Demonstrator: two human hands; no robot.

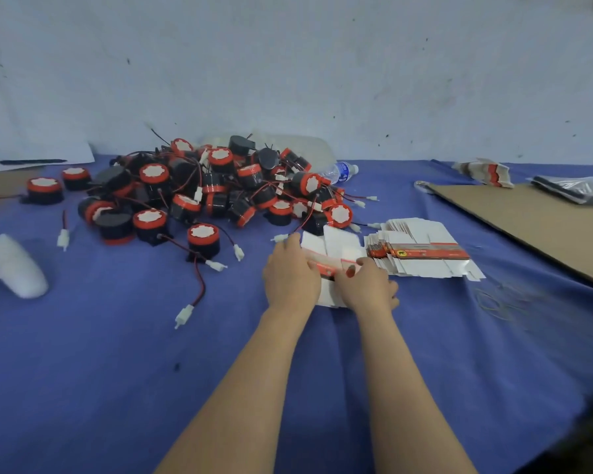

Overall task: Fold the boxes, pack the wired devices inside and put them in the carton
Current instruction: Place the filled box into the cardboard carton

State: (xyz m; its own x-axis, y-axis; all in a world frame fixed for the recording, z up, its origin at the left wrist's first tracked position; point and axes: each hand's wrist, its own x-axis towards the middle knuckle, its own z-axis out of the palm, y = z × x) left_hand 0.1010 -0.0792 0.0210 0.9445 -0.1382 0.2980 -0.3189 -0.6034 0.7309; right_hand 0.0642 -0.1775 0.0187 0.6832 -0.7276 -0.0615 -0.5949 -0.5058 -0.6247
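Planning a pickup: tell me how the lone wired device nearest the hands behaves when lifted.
The wired device looks squat, so it probably won't tip; on its side it might roll. Its wire likely dangles limply, and the connector could snag.

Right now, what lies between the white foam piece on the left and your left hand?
Head view: red-black wires ending in white connectors on blue cloth, short of the left hand holding a flat box.

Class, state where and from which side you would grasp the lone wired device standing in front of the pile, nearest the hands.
Probably from above, gripping the wired device round its black body: it stands upright, red cap up, apart from the pile, wires trailing beside it.
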